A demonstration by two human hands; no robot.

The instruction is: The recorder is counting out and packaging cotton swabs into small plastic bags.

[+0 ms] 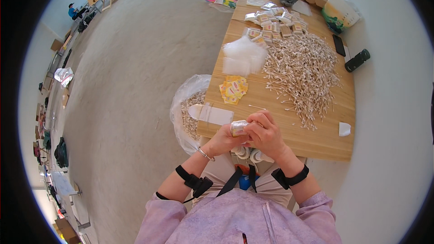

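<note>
While both hands meet at the near edge of the table, the scene reads as follows.

Left hand (222, 141): fingers curled closed around the small packet, gripping it from the left and below; a thin bangle sits on the wrist and a black strap lies further up the forearm.
Right hand (264, 133): fingers bent over the same packet from the right and above, pinching it; a black strap circles the wrist.
Small packet (238, 128): a little clear-wrapped bundle with yellow and pink print, held between both hands just over the near edge of the wooden table (316, 142).
Cotton swabs (300, 70): a large loose heap spread across the middle of the table, well beyond the hands; one stray swab (257, 107) lies just ahead of the fingers.
Yellow labels (233, 89): a small pile near the left edge, between the hands and the clear bags.
Clear bags (244, 55): a stack of small transparent pouches left of the swab heap.
Finished packets (271, 22): many small packs grouped at the far part of the table.
White strip (211, 114): flat piece lying at the near left corner, just beside the left hand.
Plastic sack (187, 113): open bag on the floor against the table's left side, holding more swabs.
Black cylinder (357, 60): at the table's right edge.
</note>
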